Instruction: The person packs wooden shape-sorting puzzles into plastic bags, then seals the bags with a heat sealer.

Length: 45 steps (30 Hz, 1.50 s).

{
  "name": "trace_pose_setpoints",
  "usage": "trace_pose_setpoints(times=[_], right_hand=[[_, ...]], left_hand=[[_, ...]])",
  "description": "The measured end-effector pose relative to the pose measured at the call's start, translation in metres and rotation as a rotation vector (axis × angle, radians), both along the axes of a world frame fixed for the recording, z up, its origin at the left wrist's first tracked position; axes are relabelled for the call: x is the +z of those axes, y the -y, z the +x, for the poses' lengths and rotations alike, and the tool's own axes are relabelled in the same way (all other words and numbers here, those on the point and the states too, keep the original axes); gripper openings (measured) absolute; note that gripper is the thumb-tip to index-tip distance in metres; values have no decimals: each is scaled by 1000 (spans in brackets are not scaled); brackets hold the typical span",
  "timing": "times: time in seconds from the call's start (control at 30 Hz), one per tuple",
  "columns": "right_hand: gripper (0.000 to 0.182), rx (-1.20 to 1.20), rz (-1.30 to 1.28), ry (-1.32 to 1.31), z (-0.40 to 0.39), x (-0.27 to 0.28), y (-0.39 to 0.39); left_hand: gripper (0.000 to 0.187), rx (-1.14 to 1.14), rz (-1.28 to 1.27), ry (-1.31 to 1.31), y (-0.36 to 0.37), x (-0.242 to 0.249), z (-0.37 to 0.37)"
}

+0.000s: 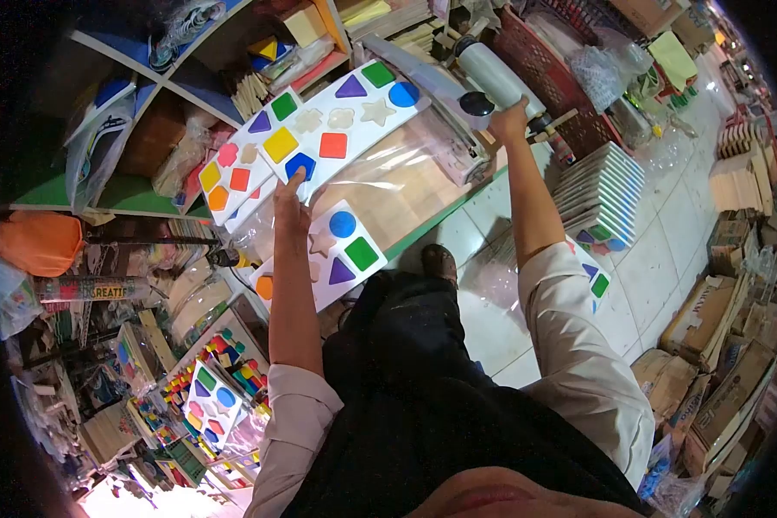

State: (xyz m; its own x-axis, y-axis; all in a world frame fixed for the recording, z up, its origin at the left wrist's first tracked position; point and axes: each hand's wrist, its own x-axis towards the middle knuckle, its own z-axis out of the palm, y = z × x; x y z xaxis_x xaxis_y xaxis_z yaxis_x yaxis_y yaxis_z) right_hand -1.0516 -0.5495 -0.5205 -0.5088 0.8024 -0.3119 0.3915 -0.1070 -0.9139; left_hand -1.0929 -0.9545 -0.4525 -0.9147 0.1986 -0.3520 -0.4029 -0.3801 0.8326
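Apart, the two hands reach to a board and a lever.
The left hand (292, 207) touches a blue pentagon (299, 164) on the white board (359, 131), upper centre; the right hand (510, 121) is closed near the black knob (476, 104). Coloured shapes are seated, star and flower spots look uncoloured, clear film (380, 166) seems unsealed, and stacked boards (603, 186) stand at right.

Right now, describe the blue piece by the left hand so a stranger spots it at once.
Start at the wooden worktop and find the white board held at its edge by the left hand. The piece lies by the fingertip, beside the yellow square. It is angular, unlike that board's blue circle.
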Motion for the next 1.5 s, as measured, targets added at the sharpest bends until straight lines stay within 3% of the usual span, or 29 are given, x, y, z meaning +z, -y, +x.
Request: trace_pose_setpoints(times=[0.17, 0.2, 0.27, 0.37, 0.43, 0.47, 0.5, 0.6, 0.63, 0.7, 0.77, 0.83, 0.87, 0.9, 0.97, 1.03, 1.07, 1.1, 1.17, 1.2, 1.27, 1.37, 1.5], right_hand=[[64, 498, 352, -800, -31, -1, 17], [64, 499, 352, -798, -24, 17, 30], [55, 758, 270, -3, 9, 75, 65], [64, 935, 167, -99, 38, 55, 44], [67, 1349, 112, 306, 43, 97, 25], [68, 1277, -37, 505, 46, 119, 31], [68, 1278, -37, 507, 46, 112, 25], [58, 1357, 560, 592, 37, 77, -13], [58, 1361, 562, 591, 26, 67, -17], [41, 886, 529, -27, 6, 47, -26], [34, 743, 398, -367, -28, 24, 2], [40, 683, -171, -756, -67, -28, 29], [40, 685, -170, -757, -67, -34, 36], [40, 772, 413, -590, -43, 1, 62], [40, 815, 991, -384, -22, 35, 74], [40, 1004, 781, -130, -10, 49, 63], [39, 1055, 603, 95, -1, 84, 66], [39, 1057, 604, 95, -3, 71, 59], [40, 763, 17, -325, -16, 9, 26], [41, 688, -67, -451, -21, -5, 24], [42, 617, -32, -579, -29, -22, 36], [43, 604, 113, -560, -31, -7, 35], [45, 711, 182, -395, -13, 111, 31]], left_hand=[[39, -75, -45, -2, 5, -3, -10], [39, -65, -39, 9, 5, -4, -13], [39, -53, -33, 21, 4, -4, -14], [34, -44, -49, 3, 0, 2, -11], [33, -40, -36, 6, -6, 8, -9], [33, -35, 1, 16, -2, 5, -11], [33, -34, 2, 18, 2, 3, -13], [30, 14, -51, -15, 8, 5, -9], [30, 19, -51, -16, 11, 3, -9], [30, -39, 2, -48, 16, 0, -13], [30, -27, -11, -38, 17, 3, -12], [30, -16, -24, -27, 16, 3, -14], [32, -5, -12, -9, 14, 1, -15], [34, 7, 0, 9, 12, 0, -16], [34, 24, -20, 31, 4, 5, -16], [35, 43, -41, 57, 4, 4, -18], [35, 16, -11, 33, 7, -2, -24], [35, -12, 18, 9, 11, -5, -27], [34, -8, 18, 13, 15, -2, -28], [34, -6, 17, 18, 16, 0, -27], [34, 3, 5, 38, 15, 2, -26], [36, 7, 7, 43, 13, 0, -24], [30, -22, -18, -18, 12, -10, -30]])
